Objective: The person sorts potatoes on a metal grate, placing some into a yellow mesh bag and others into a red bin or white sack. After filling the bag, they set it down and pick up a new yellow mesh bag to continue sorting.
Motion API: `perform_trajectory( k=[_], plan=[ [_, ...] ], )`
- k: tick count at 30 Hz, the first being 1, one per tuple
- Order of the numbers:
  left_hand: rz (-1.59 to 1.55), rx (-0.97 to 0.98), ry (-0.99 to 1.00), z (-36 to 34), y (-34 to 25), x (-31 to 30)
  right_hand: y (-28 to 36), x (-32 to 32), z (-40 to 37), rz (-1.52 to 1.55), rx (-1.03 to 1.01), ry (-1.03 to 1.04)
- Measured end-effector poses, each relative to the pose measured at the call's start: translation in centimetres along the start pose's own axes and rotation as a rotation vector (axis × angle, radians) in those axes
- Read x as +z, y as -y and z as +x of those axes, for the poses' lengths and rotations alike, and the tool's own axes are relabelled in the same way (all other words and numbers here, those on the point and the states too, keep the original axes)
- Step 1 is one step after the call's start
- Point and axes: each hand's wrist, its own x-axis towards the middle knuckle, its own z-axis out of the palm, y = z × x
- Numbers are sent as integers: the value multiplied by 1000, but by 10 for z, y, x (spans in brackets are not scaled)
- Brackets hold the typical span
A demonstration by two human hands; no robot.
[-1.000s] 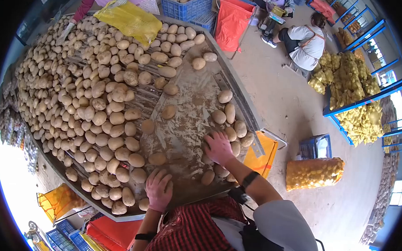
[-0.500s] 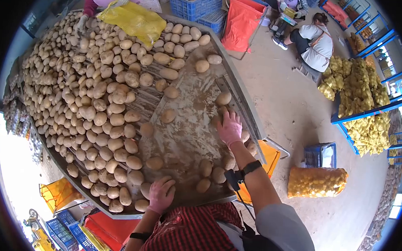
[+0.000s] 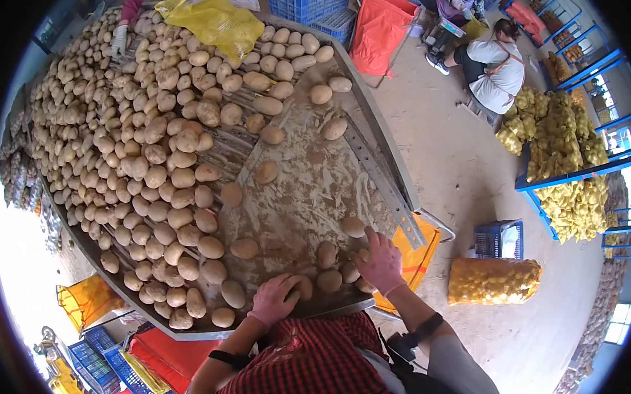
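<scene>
One potato [image 3: 304, 288] at the table's [image 3: 294, 189] near edge, against the half-curled left hand [image 3: 274, 297], grip unclear; right hand [image 3: 383, 263], loosely spread, now drawn back along the right edge, leaving several more potatoes [image 3: 329, 281] gathered between.

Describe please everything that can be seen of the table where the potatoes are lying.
The table looks like grey metal, with a raised rim and a perforated strip on the right. Narrow bars show between the crowded potatoes on its left part; the barer plate beside them is smeared with dirt and carries scattered potatoes. It narrows toward the wearer. At its near edge, the left hand is on a potato; the right hand is by others near the right corner.
</scene>
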Motion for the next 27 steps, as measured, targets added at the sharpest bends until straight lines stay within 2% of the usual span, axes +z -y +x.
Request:
perform_trajectory(
  k=[1,3,5,7,8,10,12,14,15,16,17,18,19,20,21,22,23,25,26,27],
  plan=[
    [-1,1,-1,2,-5,-2,14,3,11,26,80,27],
    [-14,-141,105,6,-16,-11,24,22,47,205,133,28],
    [-69,-211,114,6,-10,-6,37,26,85,300,-16,-51],
    [-123,-287,141,1,-5,-2,59,13,114,742,-336,-177],
    [-144,-300,118,1,-3,-1,68,8,110,745,-334,-175],
    [-165,-318,94,0,-3,-6,87,-9,101,597,-481,-287],
    [-65,-464,196,3,-6,-15,95,-3,63,158,-528,90],
    [-133,-474,254,2,15,2,82,34,17,-106,-673,109],
    [-200,-494,308,2,21,10,73,37,6,-115,-674,110],
    [-208,-494,304,10,7,3,58,35,-3,-88,-587,141],
    [-326,-494,421,18,-8,-3,43,33,-11,-58,-500,172],
    [-445,-492,535,24,-23,-5,24,35,-16,-74,-421,118],
    [-557,-327,567,25,-18,15,2,34,-20,-89,-342,64],
    [-661,-153,595,29,-13,35,-16,26,-26,-166,-271,135],
    [-583,47,611,38,-24,37,-32,15,-28,-244,-198,201],
    [-502,245,624,47,-36,37,-46,4,-24,-266,-41,330],
    [-503,246,618,52,-46,38,-59,-6,-21,-287,117,462],
    [-479,194,881,60,-63,35,-84,-14,-18,3,85,55],
    [-424,142,822,56,-65,24,-91,-15,-9,-1,64,60],
    [-425,127,794,53,-57,21,-89,-18,7,-1,48,-118]
  ],
)
